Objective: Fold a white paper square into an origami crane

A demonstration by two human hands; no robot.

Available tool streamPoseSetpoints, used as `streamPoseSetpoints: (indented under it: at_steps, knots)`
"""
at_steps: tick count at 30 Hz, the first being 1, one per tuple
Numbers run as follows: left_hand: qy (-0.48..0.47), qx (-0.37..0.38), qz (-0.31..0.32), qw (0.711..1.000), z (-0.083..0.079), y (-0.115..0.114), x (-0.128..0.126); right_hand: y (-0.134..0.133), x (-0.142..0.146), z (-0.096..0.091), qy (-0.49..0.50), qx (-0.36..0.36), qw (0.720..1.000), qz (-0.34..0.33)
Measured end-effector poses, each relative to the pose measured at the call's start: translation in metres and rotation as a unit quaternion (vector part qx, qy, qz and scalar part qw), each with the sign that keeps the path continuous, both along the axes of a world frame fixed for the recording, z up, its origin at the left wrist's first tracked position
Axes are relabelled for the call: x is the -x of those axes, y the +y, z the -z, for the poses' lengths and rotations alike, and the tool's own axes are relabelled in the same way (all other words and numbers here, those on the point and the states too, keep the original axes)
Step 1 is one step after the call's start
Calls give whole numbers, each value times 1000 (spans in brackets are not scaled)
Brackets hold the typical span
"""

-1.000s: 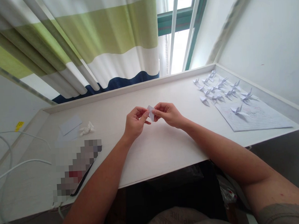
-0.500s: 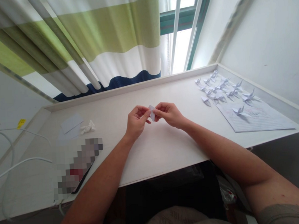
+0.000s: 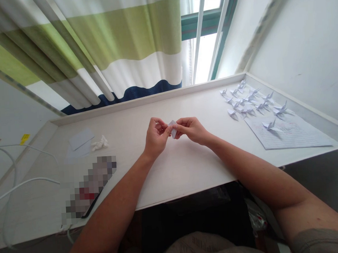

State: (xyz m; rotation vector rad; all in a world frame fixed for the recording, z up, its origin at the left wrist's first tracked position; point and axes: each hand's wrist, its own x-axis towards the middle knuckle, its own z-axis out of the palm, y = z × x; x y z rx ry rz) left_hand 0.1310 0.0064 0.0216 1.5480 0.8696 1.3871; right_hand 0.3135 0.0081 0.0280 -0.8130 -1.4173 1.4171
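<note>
A small folded piece of white paper is held above the middle of the white desk. My left hand pinches its left side, the thumb lying across the front. From the other side, the thumb and fingers of my right hand grip the same paper. My fingers cover part of the folds. At the back right stand several folded white paper cranes, and one more crane rests on a lined sheet.
White paper sheets and a crumpled white tissue lie at the left. In front of them is a pixelated long object. White cables loop at the far left. A low rim borders the desk's back, below a striped curtain.
My left hand has shifted slightly to the right, its thumb now further across the paper. The folded paper has tilted a little. My right hand has barely moved.
</note>
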Motion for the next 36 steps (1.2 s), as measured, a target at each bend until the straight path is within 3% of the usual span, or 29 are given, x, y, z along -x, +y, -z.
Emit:
streamPoseSetpoints:
  at_steps: [11, 16, 20, 24, 36]
  knots:
    - [24, -14, 58, 998, -3, -1, 6, 2, -6, -1, -29, -30, 999, -28]
    - [-29, 55, 77, 995, -3, -2, 3, 1, -3, -1, -22, -51, 998, -5]
    - [2, 140, 152, 978, 0, -2, 5, 3, -2, 1, -23, -73, 996, 41]
    - [-7, 179, 204, 962, 2, -4, 4, 4, -2, 2, -21, -83, 993, 75]
    - [-10, 149, 140, 979, -7, -10, 0, 1, -3, -2, -32, -94, 991, 92]
